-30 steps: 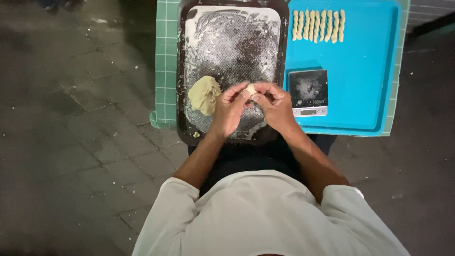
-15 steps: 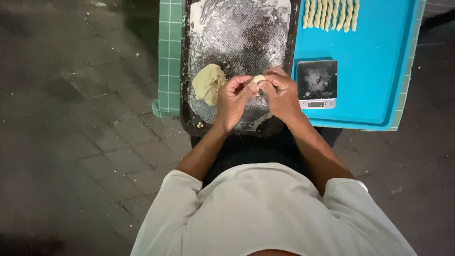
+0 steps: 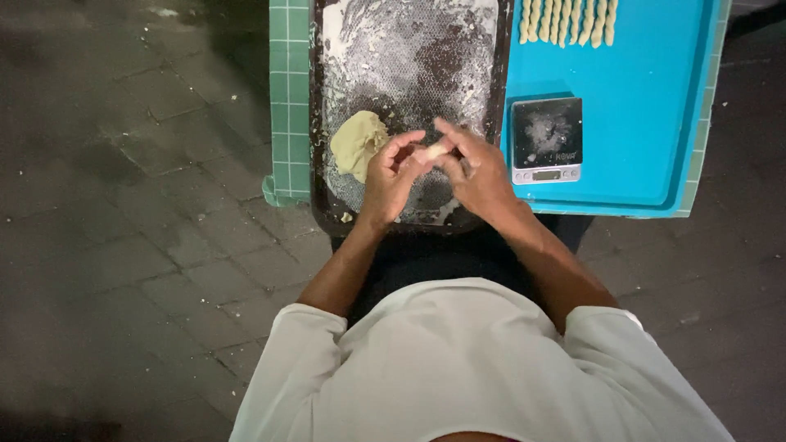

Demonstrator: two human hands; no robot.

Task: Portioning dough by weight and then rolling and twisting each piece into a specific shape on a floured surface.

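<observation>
The left hand (image 3: 391, 176) and right hand (image 3: 475, 172) are meeting over a floured dark tray (image 3: 323, 98), fingers curled and pinching a small piece of dough (image 3: 431, 152) between them. A dough lump (image 3: 358, 144) is lying beside the left hand. Farther right, a small scale (image 3: 546, 139) is sitting on a blue tray (image 3: 647, 106), with twisted dough sticks (image 3: 566, 20) lining its far edge.

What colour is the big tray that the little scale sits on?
Bright blue. The tray under the small scale shows plainly in the head view, beside the floured dark tray.

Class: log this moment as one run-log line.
left hand: pinching dough piece | right hand: pinching same piece | dough lump: on floured tray | scale: on blue tray
</observation>
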